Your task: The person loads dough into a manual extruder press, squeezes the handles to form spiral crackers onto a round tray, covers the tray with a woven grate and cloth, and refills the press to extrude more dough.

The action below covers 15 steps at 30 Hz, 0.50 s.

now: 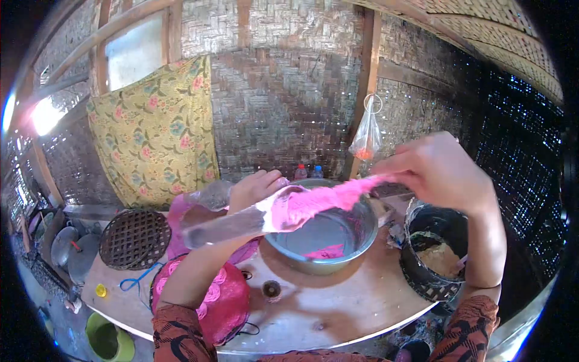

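My left hand [256, 192] is closed around a clear plastic tube [226, 229], held tilted above the table, with a wet pink smear around its wide end. From there a long strip of sticky pink dough [325, 201] stretches up to the right. My right hand [446, 172], raised higher, has its fingers closed on the strip's far end; I cannot tell whether a stick or spoon is inside it. Below the strip stands a metal basin [322, 265], with pink dough remnants [325, 251] on its bottom and side.
A dark bucket [411, 256] with tan material stands right of the basin. On the left are a pink tray with coiled pink pieces [232, 301], a woven tray [136, 239] and a blue cord [137, 281]. A clear bag [366, 136] hangs on the wall.
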Available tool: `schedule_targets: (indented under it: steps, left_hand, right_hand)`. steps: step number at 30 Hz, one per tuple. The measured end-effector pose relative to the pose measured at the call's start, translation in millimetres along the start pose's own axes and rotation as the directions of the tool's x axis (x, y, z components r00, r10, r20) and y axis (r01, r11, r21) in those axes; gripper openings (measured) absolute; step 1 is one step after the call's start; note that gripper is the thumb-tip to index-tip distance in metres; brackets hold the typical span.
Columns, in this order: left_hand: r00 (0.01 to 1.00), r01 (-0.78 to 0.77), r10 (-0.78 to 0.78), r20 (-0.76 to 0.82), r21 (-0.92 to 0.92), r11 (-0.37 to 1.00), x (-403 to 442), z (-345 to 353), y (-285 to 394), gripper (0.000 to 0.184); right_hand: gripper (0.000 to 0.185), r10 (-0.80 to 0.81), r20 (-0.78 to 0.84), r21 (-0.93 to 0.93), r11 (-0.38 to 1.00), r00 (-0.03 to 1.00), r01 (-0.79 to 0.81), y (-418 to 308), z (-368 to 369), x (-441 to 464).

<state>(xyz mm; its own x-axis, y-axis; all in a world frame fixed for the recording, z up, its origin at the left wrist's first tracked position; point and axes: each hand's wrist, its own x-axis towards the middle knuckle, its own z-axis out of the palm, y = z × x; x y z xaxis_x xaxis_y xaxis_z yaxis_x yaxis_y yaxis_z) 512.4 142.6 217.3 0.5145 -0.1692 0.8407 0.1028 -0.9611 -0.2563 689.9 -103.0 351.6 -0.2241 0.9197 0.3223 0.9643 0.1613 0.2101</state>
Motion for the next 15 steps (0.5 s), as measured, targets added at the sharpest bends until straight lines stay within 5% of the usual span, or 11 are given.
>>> schedule_targets:
  steps: [2, 4, 6, 8, 10, 11, 14, 15]
  left_hand:
    - [0.996, 0.091, -0.090, -0.022, 0.041, 0.995, -16.5, -16.3, 2.4, 0.038]
    - [0.983, 0.183, -0.180, -0.046, 0.083, 0.980, -31.7, -41.6, 2.8, 0.039]
    - [0.974, 0.200, -0.208, -0.093, -0.082, 0.976, -47.1, -70.8, 0.8, 0.043]
    - [0.974, 0.143, -0.144, -0.174, -0.014, 0.990, -84.8, -88.4, -20.9, 0.041]
    - [0.905, 0.355, -0.373, 0.206, 0.119, 0.927, -118.6, -112.8, -38.4, 0.042]
    - [0.886, 0.358, -0.396, 0.242, 0.185, 0.915, -133.3, -128.8, -40.9, 0.043]
    - [0.853, 0.520, -0.521, 0.017, 0.050, 0.853, -181.2, -152.4, -62.5, 0.047]
    - [0.827, 0.553, -0.563, 0.004, 0.174, 0.815, -184.5, -168.3, -69.5, 0.033]
  right_hand:
    - [0.021, -0.191, -0.243, -0.472, 0.880, 0.951, 0.056, -47.3, 13.6, 21.6]
    - [0.021, -0.242, -0.244, -0.611, 0.790, 0.939, 0.045, -91.8, 34.6, 43.4]
    - [0.029, -0.304, -0.257, -0.611, 0.787, 0.917, 0.090, -122.6, 70.1, 61.0]
    - [0.032, -0.305, -0.277, -0.565, 0.818, 0.911, 0.102, -147.7, 100.7, 67.7]
    - [0.035, -0.296, -0.297, -0.512, 0.852, 0.908, 0.110, -175.0, 119.4, 72.6]
    - [0.035, -0.290, -0.285, -0.469, 0.873, 0.914, 0.130, -185.8, 125.2, 73.8]
    - [0.037, -0.275, -0.287, -0.414, 0.900, 0.917, 0.141, -209.6, 102.4, 74.9]
    - [0.037, -0.225, -0.282, -0.344, 0.931, 0.933, 0.120, -214.2, 82.6, 73.6]
